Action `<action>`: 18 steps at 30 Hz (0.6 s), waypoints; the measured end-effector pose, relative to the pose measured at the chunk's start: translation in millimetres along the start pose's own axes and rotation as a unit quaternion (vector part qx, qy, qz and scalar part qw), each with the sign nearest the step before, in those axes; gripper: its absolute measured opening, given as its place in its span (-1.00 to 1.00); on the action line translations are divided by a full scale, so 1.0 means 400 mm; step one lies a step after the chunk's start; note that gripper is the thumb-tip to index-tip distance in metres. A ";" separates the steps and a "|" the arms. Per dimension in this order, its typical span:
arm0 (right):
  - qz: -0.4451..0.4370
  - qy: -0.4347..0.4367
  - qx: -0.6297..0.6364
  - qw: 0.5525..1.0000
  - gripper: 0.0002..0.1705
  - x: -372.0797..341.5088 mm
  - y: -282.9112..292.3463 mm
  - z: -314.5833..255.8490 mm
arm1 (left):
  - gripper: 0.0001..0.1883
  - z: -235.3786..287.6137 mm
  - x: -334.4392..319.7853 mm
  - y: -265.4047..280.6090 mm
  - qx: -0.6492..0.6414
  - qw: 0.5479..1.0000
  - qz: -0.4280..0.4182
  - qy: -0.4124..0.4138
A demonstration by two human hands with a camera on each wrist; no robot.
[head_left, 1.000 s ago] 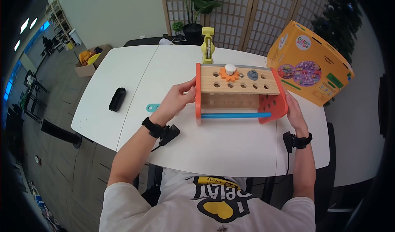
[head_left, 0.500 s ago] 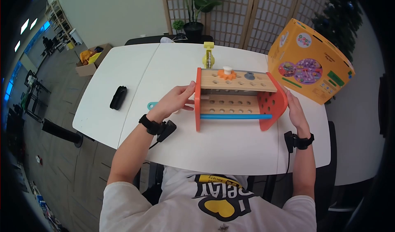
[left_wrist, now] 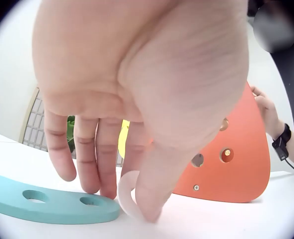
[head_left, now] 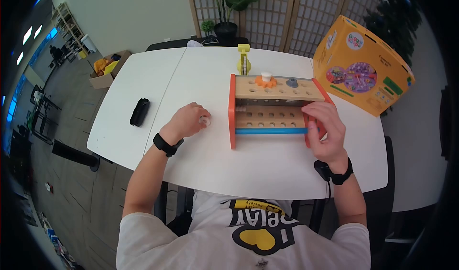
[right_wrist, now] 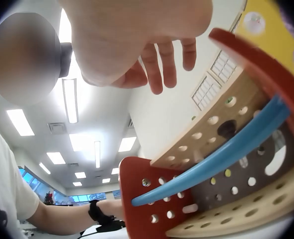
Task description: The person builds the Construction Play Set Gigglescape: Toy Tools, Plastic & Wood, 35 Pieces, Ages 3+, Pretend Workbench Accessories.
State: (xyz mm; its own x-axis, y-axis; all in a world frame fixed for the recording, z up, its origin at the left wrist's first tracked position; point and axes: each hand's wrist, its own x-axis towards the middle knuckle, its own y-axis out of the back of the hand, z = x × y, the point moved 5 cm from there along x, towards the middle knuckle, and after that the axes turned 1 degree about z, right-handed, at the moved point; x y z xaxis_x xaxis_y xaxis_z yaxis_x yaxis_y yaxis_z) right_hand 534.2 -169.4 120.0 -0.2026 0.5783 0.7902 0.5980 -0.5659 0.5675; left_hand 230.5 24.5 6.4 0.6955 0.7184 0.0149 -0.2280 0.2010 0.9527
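Note:
A toy wooden toolbox (head_left: 277,114) with red end panels, rows of holes and a blue bar (head_left: 270,131) stands on the table. On its top shelf sit an orange gear (head_left: 266,82) with a white knob and a grey bolt-like piece (head_left: 292,82). Left of it, my left hand (head_left: 185,121) pinches a small white ring (left_wrist: 129,195) between thumb and fingers, low over the tabletop. Beside those fingertips lies a teal strip with holes (left_wrist: 62,203). My right hand (head_left: 330,129) hovers over the toolbox's right end, fingers loosely bent and holding nothing.
Behind the toolbox stands a yellow-green toy tool (head_left: 243,63). A large orange box (head_left: 363,69) stands at the table's back right. On the left side of the white table (head_left: 119,78) lies a black case (head_left: 139,111).
My left hand has left the toolbox's left panel and now holds the white ring. My right hand has come off the right panel's outside to above it. The toolbox has settled flatter.

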 end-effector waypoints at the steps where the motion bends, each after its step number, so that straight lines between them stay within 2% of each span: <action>1: -0.012 -0.004 0.013 1.000 -0.68 0.008 -0.018 -0.011 | -0.71 0.001 -0.001 -0.002 0.005 1.000 0.001 -0.014; 3: -0.038 -0.011 0.040 0.998 -0.70 0.019 -0.051 -0.026 | -0.75 0.006 -0.001 -0.004 0.014 0.999 0.004 -0.042; 6: -0.085 -0.007 0.066 0.994 -0.70 0.030 -0.088 -0.033 | -0.79 0.028 -0.006 0.026 -0.046 0.995 0.054 -0.066; 9: -0.103 -0.051 0.125 0.986 -0.66 0.046 -0.111 -0.053 | -0.80 0.083 -0.022 0.108 -0.157 0.984 0.079 -0.007; 10: -0.103 -0.044 0.128 0.985 -0.64 0.054 -0.116 -0.065 | -0.80 0.103 -0.032 0.135 -0.189 0.976 0.108 -0.025; 12: -0.104 -0.030 0.134 0.985 -0.59 0.074 -0.127 -0.087 | -0.79 0.136 -0.052 0.178 -0.250 0.952 0.167 -0.063; 15: -0.112 -0.018 0.159 0.981 -0.54 0.096 -0.151 -0.112 | -0.80 0.174 -0.080 0.196 -0.430 0.880 0.187 -0.076; 18: -0.097 0.008 0.174 0.980 -0.50 0.111 -0.173 -0.134 | -0.80 0.217 -0.099 0.191 -0.506 0.846 0.150 -0.072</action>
State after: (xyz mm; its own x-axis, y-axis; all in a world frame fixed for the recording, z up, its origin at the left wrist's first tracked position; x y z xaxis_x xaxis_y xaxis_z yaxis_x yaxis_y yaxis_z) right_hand 442.0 -136.0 128.1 -0.3499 0.6438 0.6805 0.7749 -0.2094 0.5965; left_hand 244.8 -46.5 105.0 0.5619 0.7641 0.3170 -0.8253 0.5439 0.1519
